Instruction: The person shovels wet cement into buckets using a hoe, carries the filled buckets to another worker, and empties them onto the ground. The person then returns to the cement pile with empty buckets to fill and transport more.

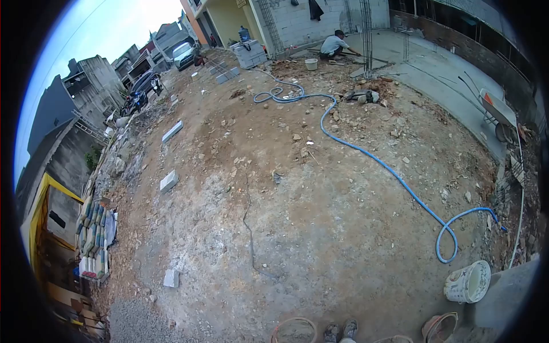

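Observation:
Neither my left hand nor my right hand shows in the head view. At the bottom edge are my shoes (341, 330), standing on the dirt. To their left is a round container (294, 319), cut off by the frame edge; its contents are hard to make out. On the right, a brownish bucket (439, 328) leans with its mouth turned partly toward me. Just beyond it stands a tilted white bucket (459, 284), smeared with what looks like cement.
A blue hose (394, 174) winds across the rough ground. Pale blocks (169, 181) lie on the left, near stacked sacks (91, 234). A wheelbarrow (498, 107) stands on the right. Far off, a person (333, 44) crouches by upright rebar (366, 37) and a light bucket (311, 64).

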Tool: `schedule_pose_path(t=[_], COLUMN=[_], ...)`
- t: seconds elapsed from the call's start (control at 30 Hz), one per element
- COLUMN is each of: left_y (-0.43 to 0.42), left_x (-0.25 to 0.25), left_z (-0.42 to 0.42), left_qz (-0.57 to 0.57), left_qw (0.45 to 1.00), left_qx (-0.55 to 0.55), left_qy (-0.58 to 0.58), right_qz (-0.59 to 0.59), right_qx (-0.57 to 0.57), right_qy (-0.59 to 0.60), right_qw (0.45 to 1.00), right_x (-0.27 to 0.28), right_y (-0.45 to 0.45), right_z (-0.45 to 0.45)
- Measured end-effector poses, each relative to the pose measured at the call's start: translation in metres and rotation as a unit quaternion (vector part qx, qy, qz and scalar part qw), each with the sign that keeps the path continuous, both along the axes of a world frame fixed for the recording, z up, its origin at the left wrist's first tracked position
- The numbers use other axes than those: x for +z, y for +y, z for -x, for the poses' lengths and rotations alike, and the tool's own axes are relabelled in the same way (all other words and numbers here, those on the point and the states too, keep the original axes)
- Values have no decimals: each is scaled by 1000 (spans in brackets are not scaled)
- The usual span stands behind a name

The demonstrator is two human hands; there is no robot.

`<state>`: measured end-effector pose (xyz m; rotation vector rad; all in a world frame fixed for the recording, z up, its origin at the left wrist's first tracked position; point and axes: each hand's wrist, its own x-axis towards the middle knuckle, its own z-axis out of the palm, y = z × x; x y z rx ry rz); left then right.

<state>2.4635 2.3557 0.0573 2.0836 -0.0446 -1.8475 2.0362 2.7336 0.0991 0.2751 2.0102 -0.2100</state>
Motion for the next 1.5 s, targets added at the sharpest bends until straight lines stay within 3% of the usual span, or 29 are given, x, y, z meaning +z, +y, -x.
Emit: schedule_pose_path(t=[0.17,0.3,0.43,0.67,0.9,0.97,1.23,1.3,1.37,1.43,1.5], left_y=[-12,-56,-99,-186,-296,-335,-522,-582,-637,-683,-729], left_x=[85,112,139,171,199,191,140,119,113,123,138], left_z=[-24,-18,-3,49,154,176,302,333,376,395,437], left_qz=[9,-39,-27,-84,9,-1,-27,-83,-122,-109,-90], left_qw=[998,995,991,988,997,999,997,995,992,987,992], left_qx=[-48,-71,-61,-71,26,49,79,16,-18,40,70], left_qy=[-40,-64,-119,-105,-68,-10,-1,57,-2,114,53], right_qz=[66,80,94,116,210,227,215,207,202,187,213], right_qx=[-280,-424,-519,-589,-642,-638,-597,-591,-598,-609,-617], right_qy=[-25,2,24,27,30,54,68,105,104,97,64], right_qw=[957,902,849,799,737,734,770,773,768,764,755], right_x=[-18,45,65,77,82,90,91,98,110,123,124], right_y=[95,37,-17,-141,-324,-381,-594,-656,-723,-783,-839], right_z=[-58,-45,-11,86,223,260,423,459,496,530,567])
